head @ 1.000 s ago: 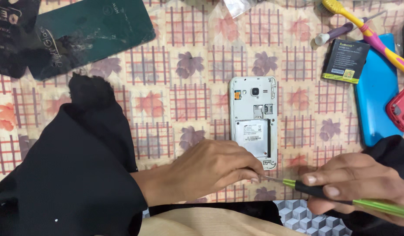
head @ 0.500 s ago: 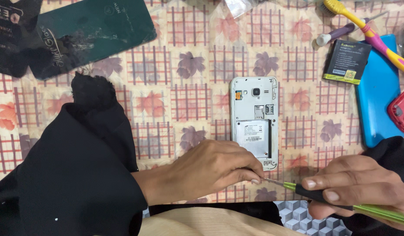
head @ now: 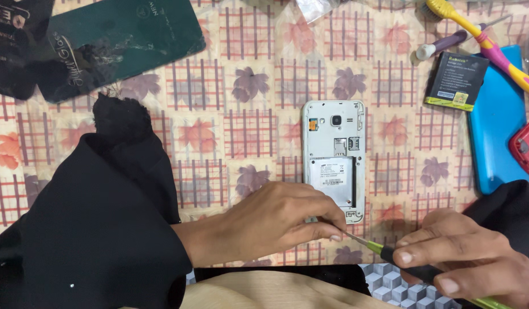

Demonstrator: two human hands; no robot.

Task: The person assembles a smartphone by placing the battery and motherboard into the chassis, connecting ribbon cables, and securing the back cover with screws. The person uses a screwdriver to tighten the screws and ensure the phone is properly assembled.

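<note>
Phone (head: 334, 160) with back cover off at frame centre, flat on tabletop (head: 253, 114). Left hand (head: 270, 223) lower centre, fingers (head: 327, 220) at phone's bottom edge. Right hand (head: 465, 257) lower right, holding screwdriver (head: 385, 252), tip toward phone's lower corner. Battery (head: 456, 80) upper right, beside back cover (head: 496, 126). Toothbrush (head: 488, 46) across cover's top. Flat packet (head: 115, 46) upper left.

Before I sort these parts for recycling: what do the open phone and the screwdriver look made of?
Phone: likely plastic, silver-white matte shell with moulded recesses. Screwdriver: thin shiny shaft, probably steel; the handle looks like green and black plastic.
</note>
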